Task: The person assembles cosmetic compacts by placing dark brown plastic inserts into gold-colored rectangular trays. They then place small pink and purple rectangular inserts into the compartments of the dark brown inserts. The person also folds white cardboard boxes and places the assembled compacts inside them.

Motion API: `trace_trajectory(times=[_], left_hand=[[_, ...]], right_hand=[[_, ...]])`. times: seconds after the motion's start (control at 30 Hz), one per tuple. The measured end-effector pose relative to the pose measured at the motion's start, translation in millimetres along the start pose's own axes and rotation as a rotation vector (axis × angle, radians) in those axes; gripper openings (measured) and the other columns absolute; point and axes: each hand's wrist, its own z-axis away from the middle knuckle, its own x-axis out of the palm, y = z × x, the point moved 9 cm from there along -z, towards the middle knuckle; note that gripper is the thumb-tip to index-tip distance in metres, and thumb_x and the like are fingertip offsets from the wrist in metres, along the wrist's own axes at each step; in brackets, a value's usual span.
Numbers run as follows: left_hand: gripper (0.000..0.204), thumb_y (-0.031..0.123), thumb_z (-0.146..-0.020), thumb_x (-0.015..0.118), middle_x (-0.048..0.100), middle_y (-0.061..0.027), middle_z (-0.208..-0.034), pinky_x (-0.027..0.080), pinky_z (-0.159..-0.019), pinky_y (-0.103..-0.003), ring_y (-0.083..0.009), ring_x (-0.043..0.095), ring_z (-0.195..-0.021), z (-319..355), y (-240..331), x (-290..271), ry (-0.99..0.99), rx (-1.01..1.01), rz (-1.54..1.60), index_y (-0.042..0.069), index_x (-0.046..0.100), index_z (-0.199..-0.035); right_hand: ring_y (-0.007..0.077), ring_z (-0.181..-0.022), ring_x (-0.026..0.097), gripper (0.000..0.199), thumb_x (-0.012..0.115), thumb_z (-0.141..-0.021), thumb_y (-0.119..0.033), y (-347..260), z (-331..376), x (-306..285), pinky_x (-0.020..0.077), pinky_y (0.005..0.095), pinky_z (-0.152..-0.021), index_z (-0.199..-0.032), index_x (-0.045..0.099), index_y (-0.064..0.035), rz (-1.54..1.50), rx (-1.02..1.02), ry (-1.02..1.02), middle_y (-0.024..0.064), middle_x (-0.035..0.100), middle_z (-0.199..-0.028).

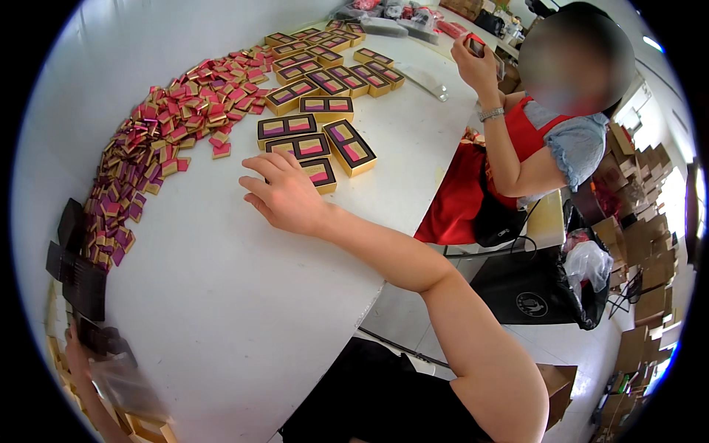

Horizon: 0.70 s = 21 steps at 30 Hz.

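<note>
My right hand point(284, 193) is over the white table with its fingers spread, nothing in it. Its fingers rest against or just in front of the nearest gold boxes, partly covering a box point(319, 173) with a dark insert and pink and purple pieces. Beside that one, another gold box point(349, 148) lies at an angle. At the lower left edge, my left hand point(76, 351) is by a stack of dark plastic trays point(85, 284); its fingers are small and partly hidden, so their grip does not show. A clear plastic bag point(129, 384) lies near its forearm.
A long heap of small pink, purple and gold wrapped pieces point(173, 122) lines the wall. Several filled gold boxes point(321, 66) stand in rows behind. Across the table corner, a person in a red apron point(528, 118) holds a small dark-and-red item point(475, 46). Cartons point(653, 266) are stacked right.
</note>
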Motion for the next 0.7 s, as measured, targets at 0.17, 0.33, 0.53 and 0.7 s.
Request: trace_trajectory(times=[0.17,0.33,0.53,0.7], left_hand=[[0.067,0.001,-0.091,0.051,0.041,-0.0221,-0.147,0.047,-0.097,-0.046,-0.0399,0.055,-0.117,-8.4,-22.5,13.1,0.061,-0.045,-0.101,0.012,0.033,-0.155],[0.058,0.003,-0.096,0.048,0.034,-0.0209,-0.156,0.045,-0.105,-0.043,-0.0377,0.052,-0.128,-5.8,-70.8,33.9,0.199,-0.085,-0.226,0.008,0.037,-0.153],[0.052,-0.001,-0.088,0.053,0.049,-0.0172,-0.146,0.049,-0.100,-0.043,-0.0377,0.057,-0.122,24.1,-36.4,-136.7,0.726,-0.249,-0.045,0.016,0.056,-0.137],[0.053,-0.008,-0.077,0.061,0.060,-0.0106,-0.132,0.055,-0.082,-0.036,-0.0289,0.065,-0.105,123.7,84.9,-299.2,1.064,0.047,-0.090,0.017,0.067,-0.123]], right_hand=[[0.0332,-0.111,0.056,0.029,0.077,-0.077,-0.008,3.5,-2.5,-6.3,0.0451,0.0466,-0.095,-0.105,0.067,-0.0056,0.048,0.021,0.014,0.0126,0.060,-0.120],[0.0336,-0.111,0.058,0.032,0.077,-0.076,-0.007,8.2,-9.7,8.6,0.0471,0.0460,-0.095,-0.106,0.068,-0.0054,0.101,0.018,-0.023,0.0136,0.062,-0.120],[0.0341,-0.109,0.061,0.031,0.073,-0.078,-0.004,25.4,6.5,0.2,0.0500,0.0450,-0.093,-0.108,0.070,-0.0067,0.131,0.093,-0.042,0.0147,0.065,-0.120],[0.0346,-0.118,0.059,0.037,0.066,-0.089,-0.002,13.1,-2.8,-7.3,0.0489,0.0414,-0.098,-0.126,0.063,-0.0039,0.088,0.027,-0.031,0.0157,0.062,-0.128]])
